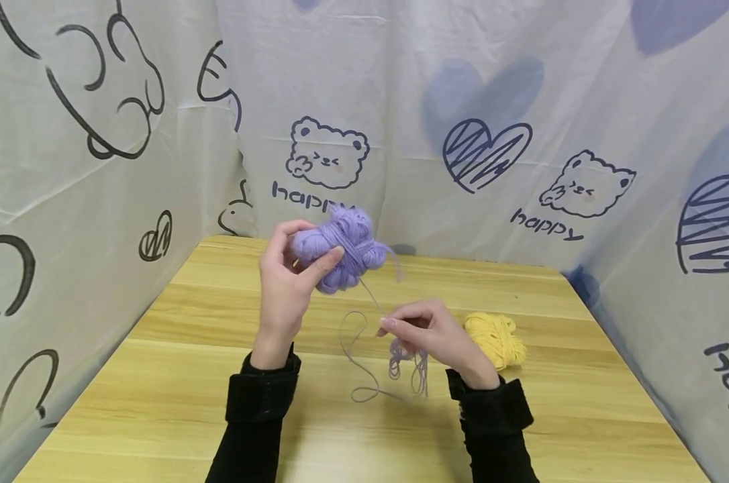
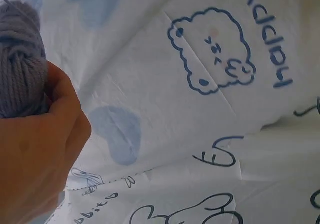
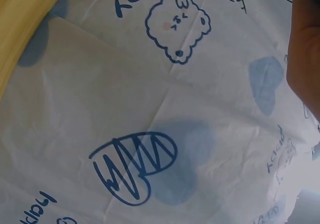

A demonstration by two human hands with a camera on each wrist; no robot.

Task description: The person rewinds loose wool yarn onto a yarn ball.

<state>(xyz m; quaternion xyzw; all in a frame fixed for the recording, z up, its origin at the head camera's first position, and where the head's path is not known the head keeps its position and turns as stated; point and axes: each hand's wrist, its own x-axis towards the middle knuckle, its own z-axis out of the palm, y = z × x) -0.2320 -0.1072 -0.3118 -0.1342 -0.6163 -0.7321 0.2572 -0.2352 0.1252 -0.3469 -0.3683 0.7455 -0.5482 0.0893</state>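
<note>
Left hand: the left hand [image 1: 286,282] is gripping the purple yarn ball [image 1: 340,251] just above centre of the head view, thumb pressing across the front, fingers curling behind.
Right hand: the right hand [image 1: 433,332] is pinching the purple strand [image 1: 370,295] between thumb and fingertip, lower and right of centre.
Strand: it is running taut from ball to pinch, then trailing in a loose tangle [image 1: 408,365] over the wooden table [image 1: 159,376].
Handling: the ball is looking light, soft and squashy, so I judge it is best cupped around the middle; the thread is limp and apt to snag, best pinched close to the ball.
Nearby: a yellow yarn bundle [image 1: 496,339] is lying right of the right hand.
Backdrop: a printed cloth [image 1: 521,134] is hanging behind.
</note>
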